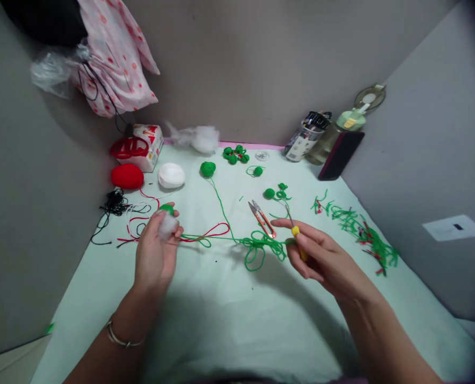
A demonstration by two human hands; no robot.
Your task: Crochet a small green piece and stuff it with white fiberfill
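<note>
My left hand (155, 250) is closed around a small green crocheted piece (166, 208) stuffed with white filling (167, 226). Green yarn (257, 246) trails from it across the pale green table (221, 309) in a loose tangle. My right hand (321, 258) pinches a yellow-handled crochet hook (295, 233), its metal tip pointing away from me. Red thread snips (262, 219) lie just beyond the hook. A red yarn strand (209, 232) runs beside the green one.
A red yarn ball (127, 176), white yarn ball (171, 175), green yarn ball (207, 169), finished green pieces (235, 154), stuffing (199, 137) and a box (147, 145) sit at the back. Green scraps (361, 229) lie right. A tin (305, 140), bottle (337, 133) and black thread (111, 205) are nearby.
</note>
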